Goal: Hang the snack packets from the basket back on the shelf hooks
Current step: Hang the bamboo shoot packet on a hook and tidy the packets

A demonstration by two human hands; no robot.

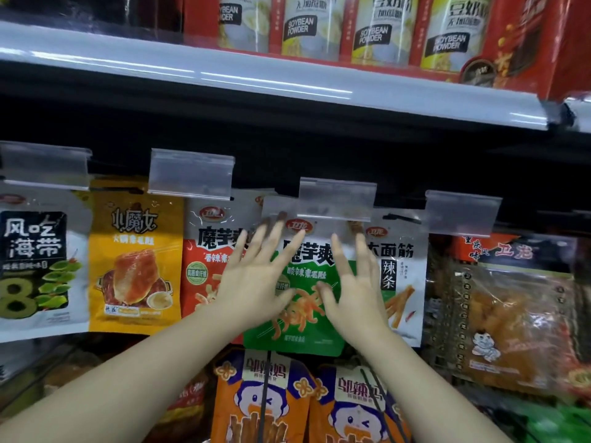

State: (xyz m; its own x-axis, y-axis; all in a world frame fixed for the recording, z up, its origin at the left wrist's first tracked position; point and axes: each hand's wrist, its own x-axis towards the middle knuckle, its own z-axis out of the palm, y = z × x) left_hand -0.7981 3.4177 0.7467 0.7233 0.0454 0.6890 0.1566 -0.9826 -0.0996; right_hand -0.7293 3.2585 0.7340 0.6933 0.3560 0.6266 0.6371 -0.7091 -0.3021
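Observation:
A green and white snack packet (300, 327) hangs on the hook under the third clear price tag (336, 199). My left hand (252, 279) lies flat against the packet's left side with its fingers spread and straight. My right hand (355, 289) lies against its right side, fingers also spread and straight. A red and white packet (201, 266) hangs just to the left, and a white packet with spicy strips (404, 282) hangs to the right. The basket is out of view.
A yellow packet (134, 260) and a black and white seaweed packet (35, 260) hang further left. A clear orange bag (511, 314) hangs at the right. Orange cartoon packets (265, 401) hang on the row below. Soybean powder boxes (377, 27) stand on the shelf above.

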